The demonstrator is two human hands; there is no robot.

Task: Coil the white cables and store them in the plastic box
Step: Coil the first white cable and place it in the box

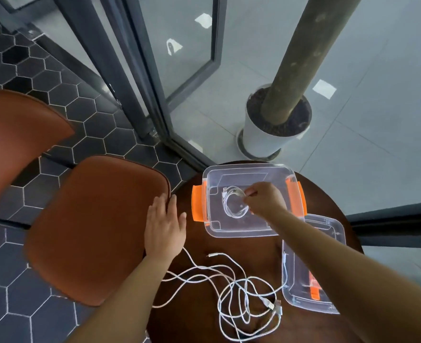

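Right hand [263, 201] lays coiled cable [234, 203] flat in box [244, 231].

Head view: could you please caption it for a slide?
Right hand lowers a coiled cable into the plastic box; loose cables wait.

A: Box [244, 229] = clear glossy plastic, orange plastic latches [199, 204]. Lid [328, 303] same.
B: Table [194, 303]?
A: Dark wood, polished, slight sheen. Cables [231, 293]: white, smooth, matt-ish sheath.
B: Chair seat [93, 226]?
A: Brown leather-look, smooth w/ soft sheen. Floor tiles [63, 95] dark, matt; pot [261, 137] white, smooth.
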